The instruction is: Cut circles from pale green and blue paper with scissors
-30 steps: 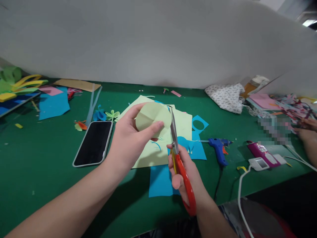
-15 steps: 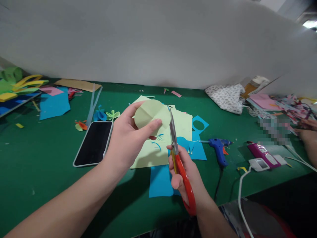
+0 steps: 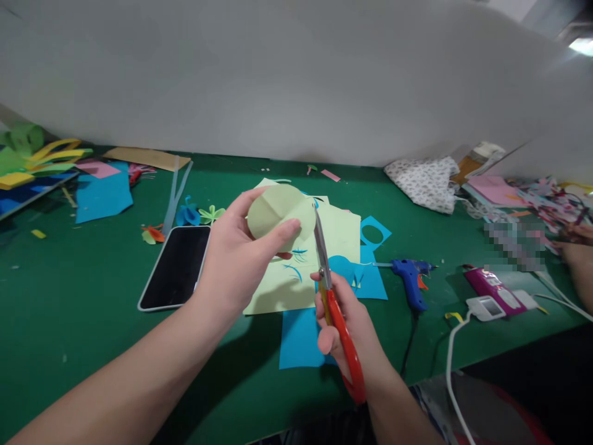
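Note:
My left hand (image 3: pixel 248 247) pinches a round piece of pale green paper (image 3: pixel 275 210), thumb on its face and fingers behind it. A crease shows across the round. In my right hand (image 3: pixel 347 315) is a pair of scissors (image 3: pixel 343 337) with red handles, blades pointing up. The blades stand close along the right edge of the paper; I cannot tell whether they touch it. Below lie pale green sheets (image 3: pixel 266 296) with thin blue paper slivers (image 3: pixel 293 271), and blue paper (image 3: pixel 303 340) sticks out beneath them.
Left of the sheets lies a phone (image 3: pixel 176 266), near small paper flowers (image 3: pixel 212 214). To the right are a blue glue gun (image 3: pixel 410 281), a magenta device (image 3: pixel 493 289) with a white cable, and a patterned cloth (image 3: pixel 424 179). Another person's hand (image 3: pixel 577 259) is at the right edge.
The round paper and my left hand have shifted slightly left and up. The scissors have moved slightly left with them. Both hands keep their hold.

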Tool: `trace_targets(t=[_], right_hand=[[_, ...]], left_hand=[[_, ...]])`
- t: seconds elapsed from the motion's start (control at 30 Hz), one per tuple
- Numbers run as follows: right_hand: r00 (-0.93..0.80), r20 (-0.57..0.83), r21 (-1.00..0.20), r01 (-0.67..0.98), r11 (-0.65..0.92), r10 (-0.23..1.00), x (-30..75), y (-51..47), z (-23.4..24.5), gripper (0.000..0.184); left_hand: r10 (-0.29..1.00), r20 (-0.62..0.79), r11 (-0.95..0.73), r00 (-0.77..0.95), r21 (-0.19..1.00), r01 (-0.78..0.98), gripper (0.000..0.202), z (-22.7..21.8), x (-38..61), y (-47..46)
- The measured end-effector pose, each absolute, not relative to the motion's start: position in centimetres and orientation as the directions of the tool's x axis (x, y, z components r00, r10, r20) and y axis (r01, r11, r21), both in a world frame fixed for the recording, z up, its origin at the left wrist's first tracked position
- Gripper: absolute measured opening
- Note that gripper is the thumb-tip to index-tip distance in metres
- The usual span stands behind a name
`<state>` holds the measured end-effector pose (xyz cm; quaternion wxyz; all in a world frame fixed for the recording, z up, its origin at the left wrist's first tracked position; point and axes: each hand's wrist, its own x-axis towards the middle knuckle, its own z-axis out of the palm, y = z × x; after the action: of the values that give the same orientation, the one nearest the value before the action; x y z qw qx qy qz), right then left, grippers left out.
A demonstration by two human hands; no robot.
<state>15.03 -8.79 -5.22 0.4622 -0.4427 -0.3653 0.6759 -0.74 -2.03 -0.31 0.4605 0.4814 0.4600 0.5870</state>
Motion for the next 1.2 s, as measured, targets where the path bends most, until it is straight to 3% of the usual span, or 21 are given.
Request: trace_targets(t=[0.13,0.3,0.77,0.97,1.1,1.2], right_hand=[[-0.22,-0.305,-0.898,-0.256,-0.357,0.927,15.5,-8.9,-5.1,0.076],[-0.18,-0.274,-0.932,-0.193,-0.307,0.945,15.7,-8.8,-5.1,0.096],[-0.158,-0.251,-0.927,-0.244,-0.284,0.955,15.6,-8.8,-5.8,0.104],[-0.2,-0.283,-0.896,-0.293,-0.333,0.938,15.3,-8.8,-5.2,0.08],[-0.251,-0.267,-0.894,-0.294,-0.336,0.93,15.3,-8.7,-4.7,0.093],[-0.218,-0.261,-0.902,-0.291,-0.318,0.94,15.3,-8.7,-4.7,0.093]], left_hand=[[0.984,0.154,-0.162,-0.092,0.983,-0.083,0.035,-0.1,-0.7,-2.2],[0.987,0.151,-0.152,-0.057,0.988,-0.009,0.031,0.0,-0.5,-2.4],[0.991,0.129,-0.13,-0.032,0.991,-0.037,0.024,-0.1,-0.4,-2.5],[0.987,0.154,-0.155,-0.055,0.988,-0.02,0.017,0.0,-0.7,-2.5],[0.987,0.153,-0.154,-0.058,0.988,-0.008,0.015,0.0,-0.8,-2.5],[0.989,0.142,-0.142,-0.038,0.99,0.0,0.015,0.0,-0.8,-2.5]])
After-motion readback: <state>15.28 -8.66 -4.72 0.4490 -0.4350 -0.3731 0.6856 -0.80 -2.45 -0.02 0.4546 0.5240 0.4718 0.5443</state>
